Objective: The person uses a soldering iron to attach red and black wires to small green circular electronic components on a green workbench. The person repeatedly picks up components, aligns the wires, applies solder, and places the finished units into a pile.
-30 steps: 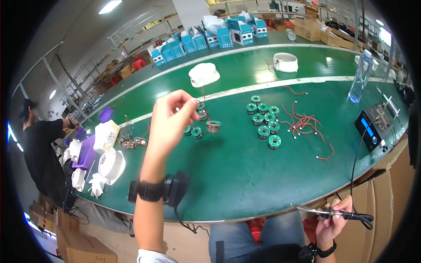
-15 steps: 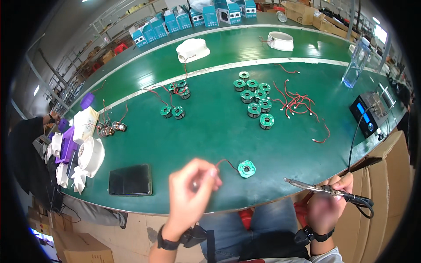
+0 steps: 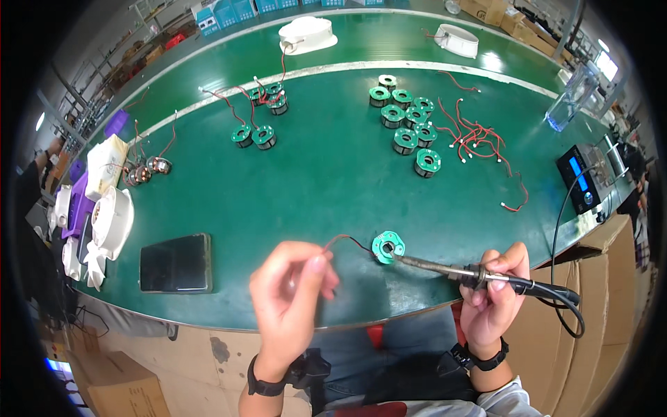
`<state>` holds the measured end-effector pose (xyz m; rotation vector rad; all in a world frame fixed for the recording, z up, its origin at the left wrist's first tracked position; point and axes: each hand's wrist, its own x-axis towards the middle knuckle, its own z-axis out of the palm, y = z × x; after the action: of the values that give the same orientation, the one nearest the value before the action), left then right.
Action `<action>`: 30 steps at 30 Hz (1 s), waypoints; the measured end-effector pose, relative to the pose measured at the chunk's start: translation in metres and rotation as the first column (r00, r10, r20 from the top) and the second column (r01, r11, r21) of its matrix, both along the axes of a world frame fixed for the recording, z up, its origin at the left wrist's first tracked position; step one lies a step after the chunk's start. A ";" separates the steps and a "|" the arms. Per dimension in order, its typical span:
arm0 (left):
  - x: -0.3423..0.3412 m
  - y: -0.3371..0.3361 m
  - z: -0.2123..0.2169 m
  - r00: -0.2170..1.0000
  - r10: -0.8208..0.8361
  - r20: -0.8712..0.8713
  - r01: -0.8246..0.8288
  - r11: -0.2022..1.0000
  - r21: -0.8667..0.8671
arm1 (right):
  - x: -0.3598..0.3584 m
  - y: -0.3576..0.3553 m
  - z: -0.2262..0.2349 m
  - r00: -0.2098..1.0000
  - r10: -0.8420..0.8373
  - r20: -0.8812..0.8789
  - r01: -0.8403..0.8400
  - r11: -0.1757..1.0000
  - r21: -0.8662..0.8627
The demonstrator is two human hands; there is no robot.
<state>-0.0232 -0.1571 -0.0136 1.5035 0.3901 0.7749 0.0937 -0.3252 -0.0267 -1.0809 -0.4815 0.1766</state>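
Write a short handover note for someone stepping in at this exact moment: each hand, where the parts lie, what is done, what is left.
Left hand: pinches the red-and-black wire running to the green coil part.
Right hand: grips the soldering iron, tip at that part's rim.
Parts: a cluster of green coils and loose red wires lie farther back on the green table.
Done: part and wire positioned.
Left: whether the joint is finished cannot be told.

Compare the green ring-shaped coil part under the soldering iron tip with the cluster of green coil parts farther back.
The lone green ring-shaped coil part lies near the table's front edge, touched by the soldering iron, with a wire attached. The clustered green coil parts sit untouched, bunched together. Both are green rings.
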 end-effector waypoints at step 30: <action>0.002 0.002 -0.002 0.999 0.028 -0.018 -0.028 0.999 -0.039 | -0.002 -0.001 0.001 0.999 0.032 0.021 -0.030 0.995 -0.096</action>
<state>-0.0209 -0.1553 -0.0153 1.4714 0.4377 0.7726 0.0919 -0.3261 -0.0253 -1.1707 -0.5145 0.2164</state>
